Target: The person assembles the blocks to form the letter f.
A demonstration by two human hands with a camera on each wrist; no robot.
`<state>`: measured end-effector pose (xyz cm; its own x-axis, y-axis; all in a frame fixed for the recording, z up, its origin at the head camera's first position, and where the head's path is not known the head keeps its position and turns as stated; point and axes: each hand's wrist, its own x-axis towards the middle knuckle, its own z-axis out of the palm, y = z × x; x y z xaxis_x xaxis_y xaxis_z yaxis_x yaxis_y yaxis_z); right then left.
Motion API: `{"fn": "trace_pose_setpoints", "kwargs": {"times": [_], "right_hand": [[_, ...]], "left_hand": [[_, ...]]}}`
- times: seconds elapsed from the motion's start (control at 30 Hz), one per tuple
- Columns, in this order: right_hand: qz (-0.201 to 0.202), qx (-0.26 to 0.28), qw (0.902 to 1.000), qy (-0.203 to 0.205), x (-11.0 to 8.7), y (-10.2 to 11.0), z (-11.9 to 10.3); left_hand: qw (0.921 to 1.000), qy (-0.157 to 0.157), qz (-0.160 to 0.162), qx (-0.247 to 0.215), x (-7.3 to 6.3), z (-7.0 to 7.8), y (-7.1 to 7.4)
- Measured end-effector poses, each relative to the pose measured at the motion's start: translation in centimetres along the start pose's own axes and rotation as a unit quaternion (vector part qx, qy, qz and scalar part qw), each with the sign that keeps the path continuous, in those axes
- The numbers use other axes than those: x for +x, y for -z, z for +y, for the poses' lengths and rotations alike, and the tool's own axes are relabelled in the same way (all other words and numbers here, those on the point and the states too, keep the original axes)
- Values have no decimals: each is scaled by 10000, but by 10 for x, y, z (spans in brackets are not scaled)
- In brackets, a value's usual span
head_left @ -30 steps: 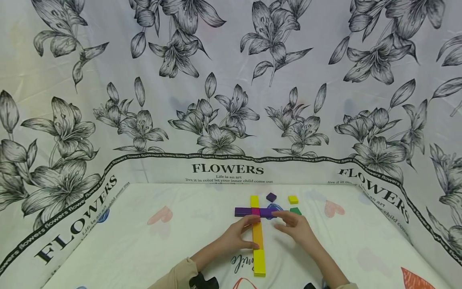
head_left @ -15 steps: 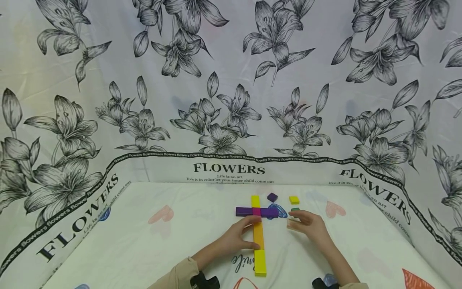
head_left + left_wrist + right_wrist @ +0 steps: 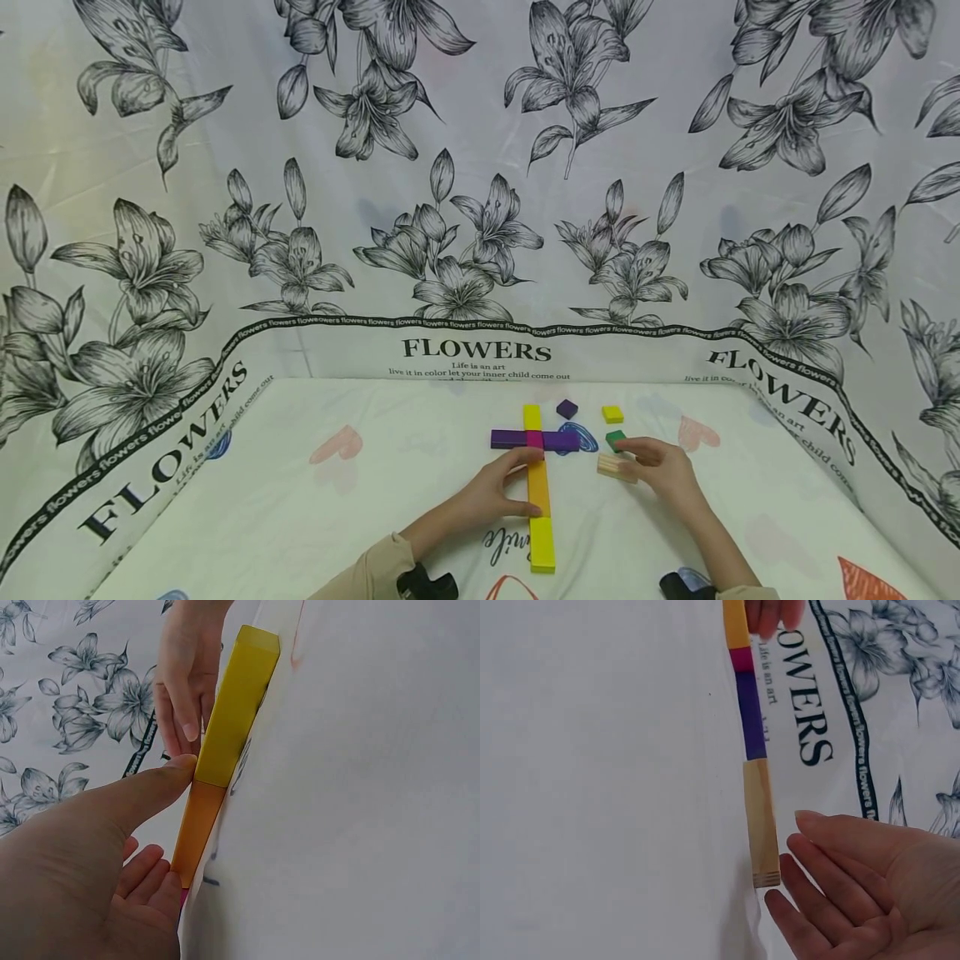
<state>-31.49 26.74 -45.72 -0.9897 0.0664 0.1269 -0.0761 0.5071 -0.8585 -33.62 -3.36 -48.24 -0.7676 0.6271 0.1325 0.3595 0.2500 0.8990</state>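
Observation:
Coloured blocks lie in a cross on the cloth. Its long arm has a yellow block [image 3: 542,546] in front, an orange block [image 3: 539,490], a magenta block [image 3: 535,440] and a yellow block [image 3: 532,415] behind; purple blocks [image 3: 561,441] form the crossbar. My left hand [image 3: 483,493] touches the long arm, thumb at the orange-yellow joint and fingertips by the magenta block. My right hand [image 3: 670,473] hovers beside unpainted wooden pieces [image 3: 611,467], fingers loosely extended; the right wrist view shows a gap between them. A green block [image 3: 615,442] sits just beyond its fingertips.
Behind the wooden pieces lie a small purple block [image 3: 567,409] and a small yellow block [image 3: 612,414]. A white cloth [image 3: 405,492] with printed hearts covers the table. A flower-printed curtain [image 3: 480,250] rises behind it.
My right hand has moved right, away from the purple crossbar, and the wooden pieces have come into view beside it. My left hand stays at the orange block.

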Motion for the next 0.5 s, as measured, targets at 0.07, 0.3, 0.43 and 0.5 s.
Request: {"fn": "trace_pose_setpoints", "kwargs": {"times": [0.07, 0.3, 0.43, 0.5], "right_hand": [[-27, -12, 10000, -94, 0, 2, 1], [-428, 114, 9990, -19, 1, 6, 7], [-718, -49, 9971, 247, 2, 8, 9], [-804, -173, 9960, 352, 2, 9, 10]], "left_hand": [[10000, -1, -11, -27, 0, 0, 0], [10000, -7, -24, -38, 0, 0, 0], [10000, 14, -41, -74, 1, -1, 1], [10000, -10, -40, -41, 1, -2, 0]]}}
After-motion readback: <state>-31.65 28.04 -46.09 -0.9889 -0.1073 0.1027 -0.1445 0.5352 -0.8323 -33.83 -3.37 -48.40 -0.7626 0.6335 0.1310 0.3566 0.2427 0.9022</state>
